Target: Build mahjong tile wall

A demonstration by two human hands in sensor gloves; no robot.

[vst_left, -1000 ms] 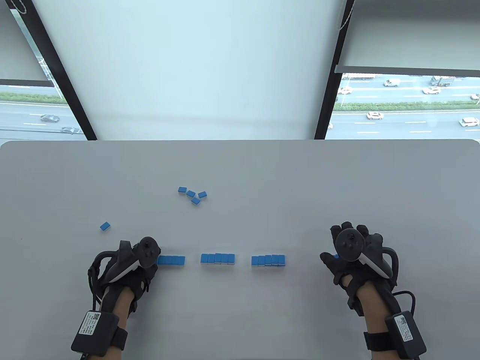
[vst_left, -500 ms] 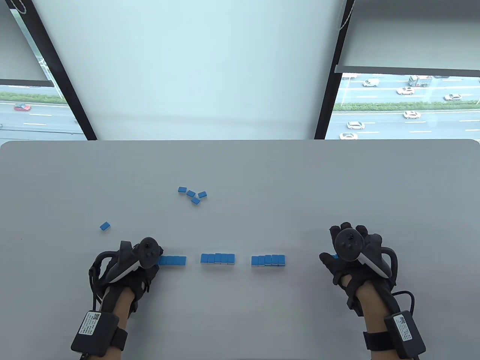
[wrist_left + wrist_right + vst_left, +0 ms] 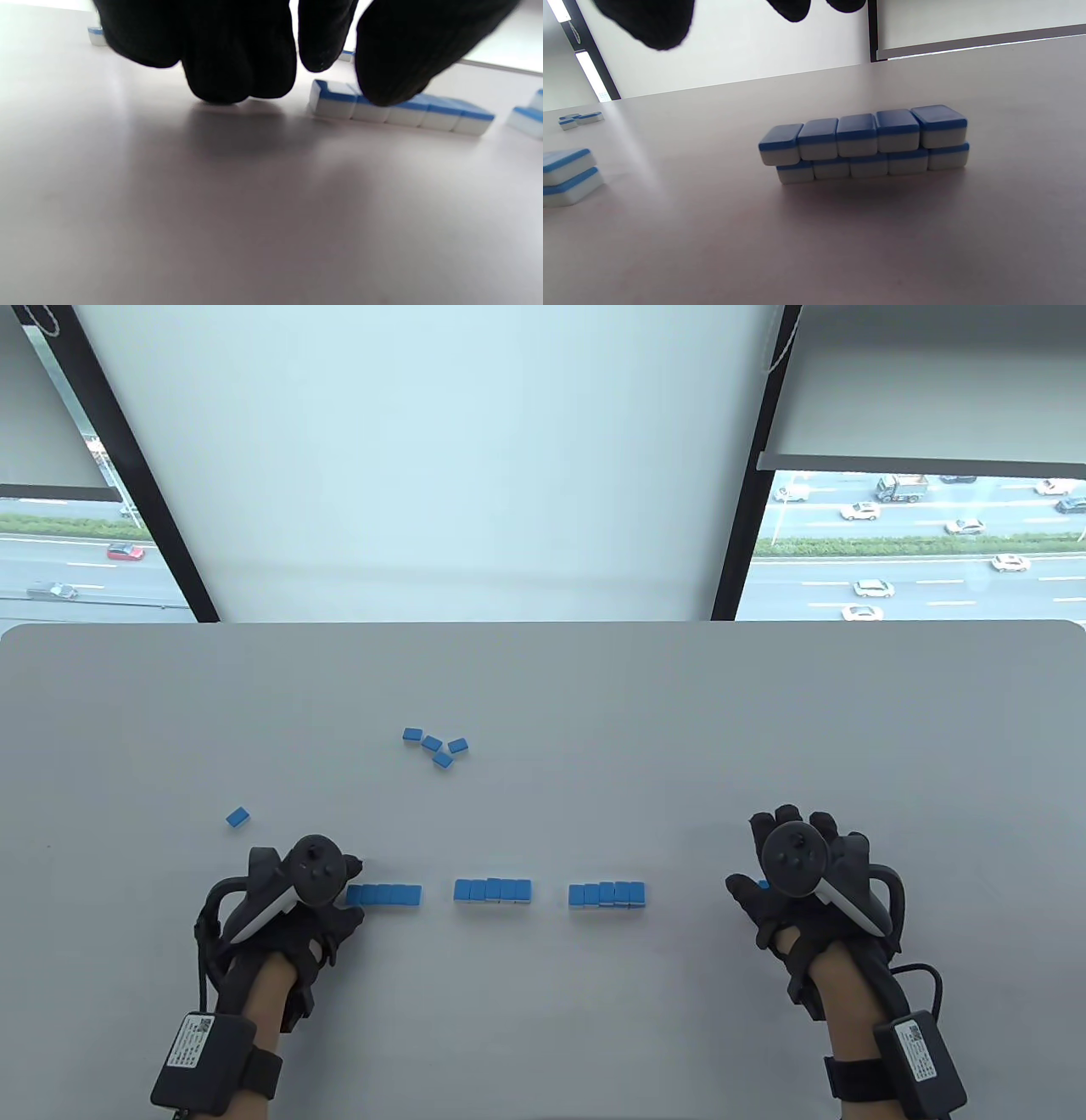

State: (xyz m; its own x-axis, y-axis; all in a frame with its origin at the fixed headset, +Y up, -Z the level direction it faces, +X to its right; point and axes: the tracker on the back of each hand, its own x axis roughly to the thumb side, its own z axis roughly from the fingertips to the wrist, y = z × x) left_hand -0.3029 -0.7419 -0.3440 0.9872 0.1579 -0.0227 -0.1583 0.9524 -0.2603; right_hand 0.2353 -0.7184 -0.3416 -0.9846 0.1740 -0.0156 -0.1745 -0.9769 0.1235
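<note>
The left hand (image 3: pixel 293 899) has its fingers (image 3: pixel 237 63) bunched together, tips on the worktop (image 3: pixel 543 687), touching the left end of a single-layer row of tiles (image 3: pixel 384 895). The right hand (image 3: pixel 802 874) has its fingers (image 3: pixel 785 823) spread; whether it grips anything I cannot tell. Between the hands stand two double-stacked wall sections (image 3: pixel 493 891) (image 3: pixel 863 142). Four loose tiles (image 3: pixel 434 746) and a lone tile (image 3: pixel 238 817) lie farther back.
</note>
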